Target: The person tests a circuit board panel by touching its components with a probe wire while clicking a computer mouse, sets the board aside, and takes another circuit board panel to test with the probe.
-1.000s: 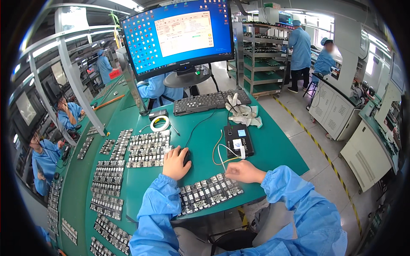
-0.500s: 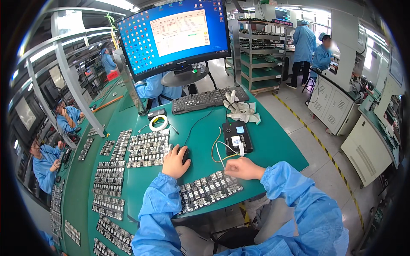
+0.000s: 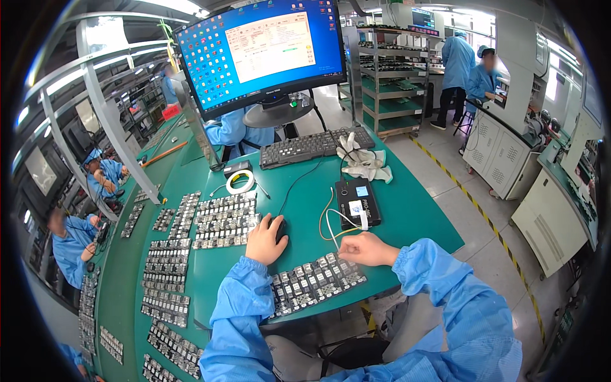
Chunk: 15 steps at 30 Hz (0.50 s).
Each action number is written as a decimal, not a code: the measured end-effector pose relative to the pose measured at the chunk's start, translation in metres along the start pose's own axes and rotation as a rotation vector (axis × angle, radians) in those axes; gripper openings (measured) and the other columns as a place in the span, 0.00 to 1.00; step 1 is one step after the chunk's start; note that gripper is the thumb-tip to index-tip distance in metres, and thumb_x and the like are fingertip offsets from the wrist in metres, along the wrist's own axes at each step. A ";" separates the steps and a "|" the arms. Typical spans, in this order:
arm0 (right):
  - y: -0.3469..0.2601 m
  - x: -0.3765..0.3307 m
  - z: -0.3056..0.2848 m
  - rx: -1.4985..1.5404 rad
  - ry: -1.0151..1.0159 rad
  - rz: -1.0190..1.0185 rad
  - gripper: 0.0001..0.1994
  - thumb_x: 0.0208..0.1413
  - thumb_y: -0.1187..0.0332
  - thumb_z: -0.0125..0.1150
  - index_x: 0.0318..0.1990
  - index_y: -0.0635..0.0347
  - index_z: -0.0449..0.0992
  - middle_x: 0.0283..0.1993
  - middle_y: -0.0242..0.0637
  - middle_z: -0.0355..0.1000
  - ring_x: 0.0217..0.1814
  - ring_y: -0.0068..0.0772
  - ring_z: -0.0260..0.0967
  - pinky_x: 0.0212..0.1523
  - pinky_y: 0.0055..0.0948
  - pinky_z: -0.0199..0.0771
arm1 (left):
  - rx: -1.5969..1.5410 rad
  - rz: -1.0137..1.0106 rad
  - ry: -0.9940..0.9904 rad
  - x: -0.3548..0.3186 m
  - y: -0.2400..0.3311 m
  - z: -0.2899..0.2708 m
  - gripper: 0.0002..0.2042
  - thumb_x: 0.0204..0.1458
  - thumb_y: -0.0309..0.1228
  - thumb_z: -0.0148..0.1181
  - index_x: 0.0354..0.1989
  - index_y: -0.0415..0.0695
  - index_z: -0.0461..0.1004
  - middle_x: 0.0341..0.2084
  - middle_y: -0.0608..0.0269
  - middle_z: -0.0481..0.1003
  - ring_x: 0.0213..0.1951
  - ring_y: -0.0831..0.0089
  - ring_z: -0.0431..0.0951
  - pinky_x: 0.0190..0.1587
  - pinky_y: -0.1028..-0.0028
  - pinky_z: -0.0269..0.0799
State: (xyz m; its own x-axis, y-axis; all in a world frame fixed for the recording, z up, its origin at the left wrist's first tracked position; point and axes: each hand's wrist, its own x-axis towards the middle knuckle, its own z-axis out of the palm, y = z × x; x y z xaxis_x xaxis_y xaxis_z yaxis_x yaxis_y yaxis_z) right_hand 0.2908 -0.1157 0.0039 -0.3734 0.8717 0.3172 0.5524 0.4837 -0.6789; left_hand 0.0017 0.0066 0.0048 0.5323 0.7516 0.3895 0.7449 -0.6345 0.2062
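Observation:
My left hand (image 3: 264, 243) rests over a black computer mouse (image 3: 281, 230), its fingers curled round the left side. The fingers of my right hand (image 3: 366, 249) are pinched on the end of a thin cable (image 3: 333, 234) with white and coloured wires, just above the far right part of a panel of small circuit boards (image 3: 312, 284). What the fingertips touch there is too small to make out. That cable runs from a black box-shaped device (image 3: 358, 204) with a small lit screen, lying beyond my right hand.
A monitor (image 3: 261, 54) stands at the back, with a keyboard (image 3: 315, 149) and white gloves (image 3: 363, 159) before it. Left of the mouse lie a white tape roll (image 3: 239, 182) and more board panels (image 3: 226, 219). Co-workers in blue sit along the left bench; a shelf rack (image 3: 393, 83) stands behind.
The whole view has shifted slightly, so things sit a little further right and lower. Both hands keep their places at the mouse and over the board panel.

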 end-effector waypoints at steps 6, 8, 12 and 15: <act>0.001 -0.001 0.000 0.011 -0.017 0.019 0.08 0.53 0.62 0.64 0.33 0.54 0.75 0.18 0.29 0.66 0.20 0.30 0.65 0.22 0.31 0.62 | -0.020 -0.003 -0.005 0.001 0.002 0.001 0.30 0.48 0.39 0.61 0.61 0.50 0.64 0.59 0.40 0.64 0.52 0.41 0.71 0.54 0.53 0.67; 0.001 -0.001 -0.001 0.011 -0.024 0.028 0.08 0.53 0.62 0.65 0.33 0.54 0.75 0.18 0.29 0.66 0.20 0.30 0.65 0.22 0.31 0.62 | -0.029 -0.005 -0.009 0.001 0.003 -0.002 0.30 0.47 0.39 0.61 0.62 0.50 0.64 0.59 0.41 0.64 0.52 0.41 0.71 0.55 0.53 0.67; 0.003 0.001 0.004 0.015 -0.004 0.022 0.09 0.53 0.61 0.65 0.32 0.55 0.75 0.18 0.30 0.66 0.20 0.30 0.65 0.23 0.31 0.62 | -0.022 -0.016 -0.020 -0.001 0.002 -0.005 0.30 0.47 0.38 0.61 0.62 0.49 0.64 0.59 0.42 0.64 0.53 0.42 0.70 0.55 0.53 0.67; 0.003 0.001 0.004 0.034 0.004 0.016 0.09 0.53 0.61 0.65 0.33 0.54 0.75 0.18 0.29 0.65 0.20 0.29 0.65 0.23 0.31 0.62 | -0.025 -0.020 -0.017 0.000 0.002 -0.003 0.31 0.47 0.39 0.61 0.63 0.49 0.62 0.59 0.42 0.64 0.54 0.42 0.70 0.55 0.54 0.66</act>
State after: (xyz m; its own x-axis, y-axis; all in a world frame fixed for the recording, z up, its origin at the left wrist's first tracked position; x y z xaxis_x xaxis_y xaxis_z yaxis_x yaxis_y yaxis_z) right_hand 0.2893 -0.1141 -0.0007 -0.3615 0.8799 0.3085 0.5326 0.4664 -0.7063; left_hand 0.0017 0.0047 0.0082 0.5246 0.7668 0.3698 0.7449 -0.6238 0.2366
